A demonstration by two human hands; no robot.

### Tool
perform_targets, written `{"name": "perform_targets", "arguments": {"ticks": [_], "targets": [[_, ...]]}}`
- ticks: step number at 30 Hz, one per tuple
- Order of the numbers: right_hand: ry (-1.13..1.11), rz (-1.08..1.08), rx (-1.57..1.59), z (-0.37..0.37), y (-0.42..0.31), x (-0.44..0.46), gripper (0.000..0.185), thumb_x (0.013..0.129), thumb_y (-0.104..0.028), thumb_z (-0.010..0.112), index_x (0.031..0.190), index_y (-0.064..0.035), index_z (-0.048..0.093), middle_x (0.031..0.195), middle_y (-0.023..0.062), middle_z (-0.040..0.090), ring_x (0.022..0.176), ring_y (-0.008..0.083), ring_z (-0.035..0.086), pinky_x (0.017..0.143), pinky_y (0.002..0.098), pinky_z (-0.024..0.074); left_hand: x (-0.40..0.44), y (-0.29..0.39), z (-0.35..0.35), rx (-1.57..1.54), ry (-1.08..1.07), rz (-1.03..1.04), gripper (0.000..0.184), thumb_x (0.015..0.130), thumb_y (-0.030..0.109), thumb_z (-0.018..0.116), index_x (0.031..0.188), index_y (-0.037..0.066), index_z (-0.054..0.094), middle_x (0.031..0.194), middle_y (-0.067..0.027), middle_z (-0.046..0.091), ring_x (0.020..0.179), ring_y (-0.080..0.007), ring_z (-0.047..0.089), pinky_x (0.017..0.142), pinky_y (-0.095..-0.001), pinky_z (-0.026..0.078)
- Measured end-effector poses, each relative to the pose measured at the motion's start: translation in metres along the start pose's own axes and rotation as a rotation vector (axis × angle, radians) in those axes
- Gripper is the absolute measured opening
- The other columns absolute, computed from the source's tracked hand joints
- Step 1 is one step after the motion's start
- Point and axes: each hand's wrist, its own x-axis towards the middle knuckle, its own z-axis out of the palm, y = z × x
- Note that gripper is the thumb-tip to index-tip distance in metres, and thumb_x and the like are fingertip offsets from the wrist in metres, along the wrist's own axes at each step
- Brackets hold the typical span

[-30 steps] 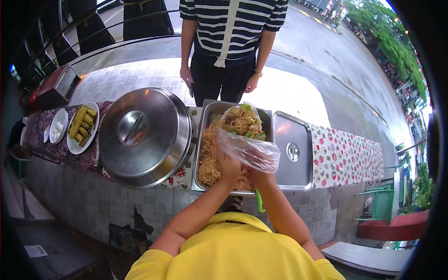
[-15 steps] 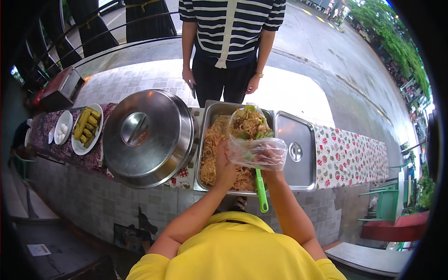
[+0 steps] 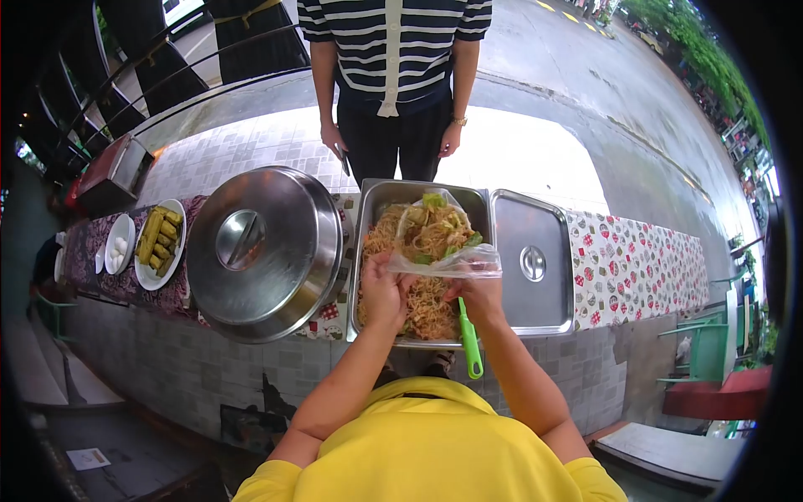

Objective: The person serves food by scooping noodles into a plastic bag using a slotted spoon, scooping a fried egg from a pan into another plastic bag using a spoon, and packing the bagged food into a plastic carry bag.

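A clear plastic bag (image 3: 452, 266) filled with noodles and green leaves lies over the metal tray (image 3: 358, 314) of stir-fried noodles (image 3: 431, 314). My left hand (image 3: 386, 289) pinches the bag's open edge at its left corner. On the other side, my right hand (image 3: 477, 291) has its fingers closed on the right part of the same edge. The film between them is stretched flat, and the filled part (image 3: 435, 234) points away from me. Below my right hand, a utensil's green handle (image 3: 470, 339) sticks out over the tray's near rim; its working end is hidden.
Left of the tray stands a large domed metal lid (image 3: 268, 284); right of it is a flat lidded tray (image 3: 548, 289). Farther left are a plate of yellow-green rolls (image 3: 159, 238) and a bowl of white eggs (image 3: 120, 247). A person in a striped top (image 3: 393, 67) stands opposite.
My right hand, inside the plastic before, is now out and holds its edge. Both hands have come slightly nearer to me, and the film has flattened. The view has shifted a little.
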Motion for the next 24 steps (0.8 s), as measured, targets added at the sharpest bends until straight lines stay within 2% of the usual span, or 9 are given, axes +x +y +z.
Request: {"name": "perform_targets", "arguments": {"ticks": [2, 8, 9, 12, 15, 18, 19, 22, 24], "targets": [[-0.009, -0.011, -0.005, -0.004, 0.002, 0.001, 0.014, 0.087, -0.011, 0.056, 0.085, 0.0021, 0.056, 0.065, 0.0092, 0.059, 0.044, 0.0133, 0.054, 0.04, 0.0257, 0.0506, 0.001, -0.001, -0.002, -0.083, -0.063, -0.027, 0.015, 0.087, 0.003, 0.055, 0.1, 0.006, 0.048, 0.095, -0.0075, 0.059, 0.092, -0.0185, 0.06, 0.081, -0.0322, 0.054], [0.02, 0.02, -0.117, -0.014, -0.003, 0.003, 0.014, 0.083, -0.004, 0.052, 0.094, 0.0049, 0.056, 0.067, 0.0086, 0.06, 0.046, 0.0111, 0.055, 0.041, 0.0244, 0.0517, 0.015, 0.009, -0.006, -0.169, -0.191, -0.079, 0.009, 0.089, 0.003, 0.052, 0.096, 0.008, 0.052, 0.115, -0.0092, 0.057, 0.102, -0.0169, 0.056, 0.085, -0.0302, 0.05], [0.007, 0.023, -0.121, -0.017, -0.002, 0.003, 0.017, 0.082, -0.002, 0.051, 0.097, 0.0051, 0.055, 0.068, 0.0082, 0.06, 0.047, 0.0108, 0.056, 0.041, 0.0244, 0.0517, 0.012, 0.014, -0.002, -0.143, -0.259, -0.076, 0.007, 0.09, 0.004, 0.053, 0.096, 0.008, 0.054, 0.12, -0.011, 0.054, 0.106, -0.0172, 0.054, 0.086, -0.0274, 0.047], [-0.069, 0.025, -0.126, -0.023, -0.008, 0.007, 0.024, 0.081, 0.0, 0.05, 0.105, 0.004, 0.052, 0.069, 0.0079, 0.06, 0.048, 0.0102, 0.056, 0.041, 0.0238, 0.0509, 0.027, 0.013, -0.003, -0.074, -0.326, -0.071, 0.01, 0.086, -0.001, 0.052, 0.09, 0.008, 0.054, 0.122, -0.0118, 0.053, 0.11, -0.0206, 0.052, 0.092, -0.0309, 0.044], [-0.165, 0.022, -0.209, -0.03, -0.025, 0.005, 0.031, 0.08, 0.001, 0.05, 0.111, 0.0028, 0.049, 0.071, 0.0064, 0.059, 0.049, 0.0094, 0.054, 0.04, 0.0232, 0.0483, 0.051, 0.019, 0.0, -0.05, -0.565, -0.047, 0.011, 0.08, -0.004, 0.049, 0.085, 0.006, 0.051, 0.127, -0.0132, 0.049, 0.117, -0.026, 0.048, 0.097, -0.0384, 0.043], [-0.25, 0.059, -0.331, -0.044, -0.03, 0.008, 0.033, 0.08, 0.0, 0.052, 0.114, 0.0012, 0.047, 0.071, 0.0056, 0.059, 0.049, 0.0085, 0.053, 0.04, 0.0222, 0.0467, 0.067, 0.033, 0.017, -0.01, -0.69, -0.059, 0.02, 0.063, -0.01, 0.042, 0.075, 0.004, 0.051, 0.123, -0.0133, 0.052, 0.115, -0.0267, 0.048, 0.104, -0.0385, 0.032], [-0.277, 0.07, -0.327, -0.047, -0.03, 0.01, 0.034, 0.081, -0.001, 0.052, 0.114, 0.0008, 0.047, 0.071, 0.0057, 0.059, 0.049, 0.0085, 0.053, 0.04, 0.022, 0.0467, 0.07, 0.037, 0.022, 0.002, -0.696, -0.032, 0.014, 0.058, -0.006, 0.044, 0.069, 0.002, 0.048, 0.12, -0.0148, 0.053, 0.116, -0.0285, 0.047, 0.105, -0.0397, 0.031], [-0.312, 0.074, -0.368, -0.055, -0.031, 0.02, 0.034, 0.082, -0.001, 0.052, 0.115, -0.0011, 0.047, 0.071, 0.0062, 0.059, 0.05, 0.0088, 0.054, 0.041, 0.0216, 0.0472, 0.074, 0.048, 0.039, 0.109, -0.857, 0.207, 0.011, 0.054, 0.003, 0.051, 0.062, 0.004, 0.043, 0.113, -0.0179, 0.054, 0.117, -0.0339, 0.046, 0.106, -0.0481, 0.029], [-0.354, 0.078, -0.249, -0.056, -0.035, 0.025, 0.037, 0.082, 0.0, 0.051, 0.118, -0.0023, 0.044, 0.073, 0.0073, 0.06, 0.051, 0.0104, 0.056, 0.04, 0.0223, 0.0487, 0.058, 0.062, 0.052, 0.059, -0.903, 0.174, 0.014, 0.052, 0.007, 0.053, 0.06, 0.004, 0.041, 0.104, -0.0175, 0.055, 0.117, -0.0319, 0.045, 0.107, -0.0453, 0.026]]}}
